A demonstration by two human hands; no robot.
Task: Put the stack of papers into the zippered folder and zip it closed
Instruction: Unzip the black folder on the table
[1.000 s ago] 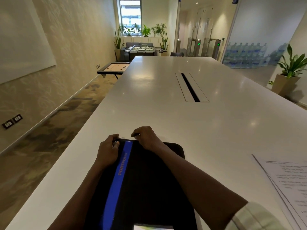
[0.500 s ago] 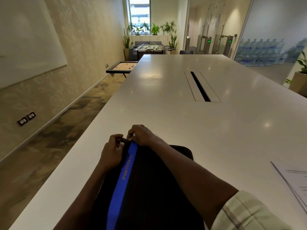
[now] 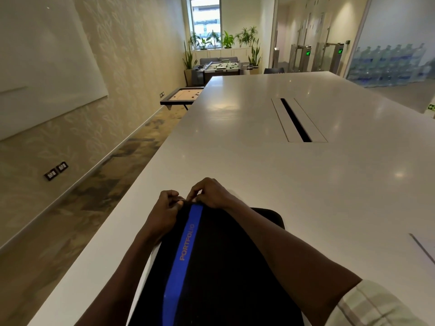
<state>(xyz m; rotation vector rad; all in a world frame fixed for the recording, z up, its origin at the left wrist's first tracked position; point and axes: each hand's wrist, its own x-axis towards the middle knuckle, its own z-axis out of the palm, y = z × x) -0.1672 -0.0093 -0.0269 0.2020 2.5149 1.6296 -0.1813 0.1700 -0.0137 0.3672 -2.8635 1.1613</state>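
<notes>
Room: long office space with patterned wall on the left, a whiteboard (image 3: 44, 74) on it, a foosball table (image 3: 222, 67) and potted plants (image 3: 223, 40) under the far window.
Counter: wide white counter (image 3: 235, 142) running away from the viewer, with a dark cable slot (image 3: 295, 120) set into its middle.
Zippered folder: black zippered folder (image 3: 223, 267) with a blue stripe reading "PORTFOLIO", lying flat at the counter's near edge, close to the left side.
Left hand: left hand (image 3: 164, 212) at the folder's far edge, left of the stripe; its fingers are curled and pinch the edge there.
Right hand: right hand (image 3: 209, 194) just beside the left one at the same far edge, fingers bent down and pinching something small at the rim; the zipper pull itself is too small to make out.
Papers: corner of the papers (image 3: 423, 249) on the counter near its right edge, well apart from the folder.
</notes>
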